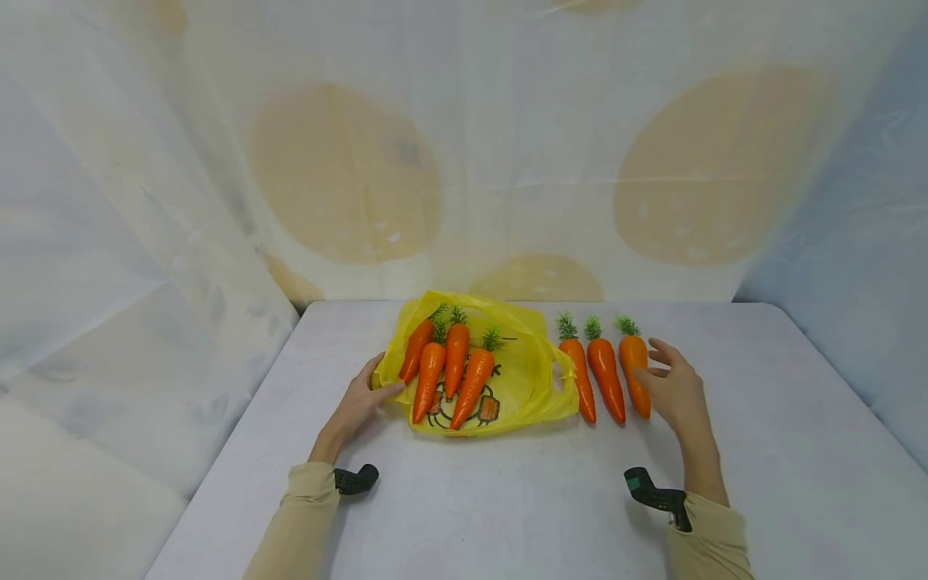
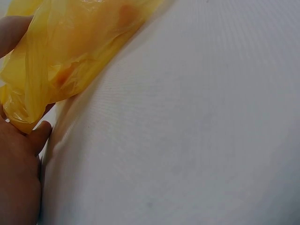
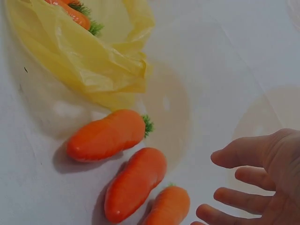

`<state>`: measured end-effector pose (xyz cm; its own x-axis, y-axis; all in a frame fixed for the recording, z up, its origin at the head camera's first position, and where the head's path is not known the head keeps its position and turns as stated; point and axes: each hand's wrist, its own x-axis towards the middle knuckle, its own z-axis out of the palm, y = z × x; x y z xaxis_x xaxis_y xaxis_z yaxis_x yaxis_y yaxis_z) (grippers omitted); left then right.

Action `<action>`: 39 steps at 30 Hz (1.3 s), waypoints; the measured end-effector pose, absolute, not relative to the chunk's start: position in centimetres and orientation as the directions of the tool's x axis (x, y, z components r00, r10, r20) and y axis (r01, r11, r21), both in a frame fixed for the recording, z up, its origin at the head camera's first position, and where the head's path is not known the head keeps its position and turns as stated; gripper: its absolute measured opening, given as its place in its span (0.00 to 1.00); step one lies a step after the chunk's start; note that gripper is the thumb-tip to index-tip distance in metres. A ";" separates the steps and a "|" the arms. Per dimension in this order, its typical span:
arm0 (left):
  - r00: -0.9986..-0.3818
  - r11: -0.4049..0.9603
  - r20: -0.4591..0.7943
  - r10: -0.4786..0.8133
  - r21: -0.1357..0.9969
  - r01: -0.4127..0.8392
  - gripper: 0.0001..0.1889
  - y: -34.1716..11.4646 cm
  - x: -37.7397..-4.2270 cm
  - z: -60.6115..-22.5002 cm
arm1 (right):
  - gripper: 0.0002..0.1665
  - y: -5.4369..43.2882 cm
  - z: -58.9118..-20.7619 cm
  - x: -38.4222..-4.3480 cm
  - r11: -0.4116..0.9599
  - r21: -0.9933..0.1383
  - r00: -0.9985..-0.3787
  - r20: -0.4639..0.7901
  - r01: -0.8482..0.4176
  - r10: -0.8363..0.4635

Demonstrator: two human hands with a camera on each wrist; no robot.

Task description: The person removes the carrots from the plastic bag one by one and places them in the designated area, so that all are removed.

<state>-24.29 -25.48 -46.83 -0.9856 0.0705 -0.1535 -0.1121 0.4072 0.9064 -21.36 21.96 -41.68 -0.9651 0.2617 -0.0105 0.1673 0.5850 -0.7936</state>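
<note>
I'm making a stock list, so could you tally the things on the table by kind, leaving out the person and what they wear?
Yellow bag: 1
Carrots in the bag: 4
Carrots beside the bag: 3
Total: 8 things, 7 of them carrots

From above the near side, the head view faces forward and down, taking in both far corners of the white flat-topped table [image 1: 471, 499]. The wrist views look from much closer; all three share the thin yellow plastic bag [image 1: 525, 379].
</note>
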 end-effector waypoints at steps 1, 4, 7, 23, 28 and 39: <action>-0.986 0.405 -0.152 0.072 0.907 -0.110 0.44 -25.5 -24.3 -46.9 | 0.41 21.7 -41.4 -21.2 0.575 -0.801 -0.967 -0.018 0.167 0.255; -0.987 0.402 -0.144 0.076 0.910 -0.102 0.44 -25.6 -24.3 -46.9 | 0.41 20.9 -40.7 -20.9 0.565 -0.809 -0.975 -0.037 0.159 0.221; -0.988 0.405 -0.135 0.080 0.910 -0.091 0.43 -25.6 -24.3 -47.1 | 0.42 20.0 -40.2 -20.8 0.574 -0.807 -0.980 -0.026 0.137 0.198; -0.988 0.401 -0.128 0.087 0.912 -0.083 0.43 -25.8 -24.5 -47.3 | 0.39 13.6 -39.3 -21.0 0.606 -0.787 -0.973 0.212 -0.113 0.094; -0.987 0.390 -0.131 0.096 0.917 -0.083 0.44 -25.7 -24.5 -47.1 | 0.38 11.1 -39.1 -20.9 0.586 -0.794 -0.969 0.240 -0.163 0.056; -0.986 0.407 -0.141 0.091 0.909 -0.093 0.44 -25.8 -24.7 -47.3 | 0.37 5.5 -38.8 -20.2 0.567 -0.787 -0.963 0.265 -0.244 -0.047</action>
<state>-24.67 -25.77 -47.28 -0.9859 0.0905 -0.1409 -0.0925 0.4067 0.9089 -20.23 5.45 -38.81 -0.9631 -0.0467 0.2650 -0.2440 0.5666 -0.7870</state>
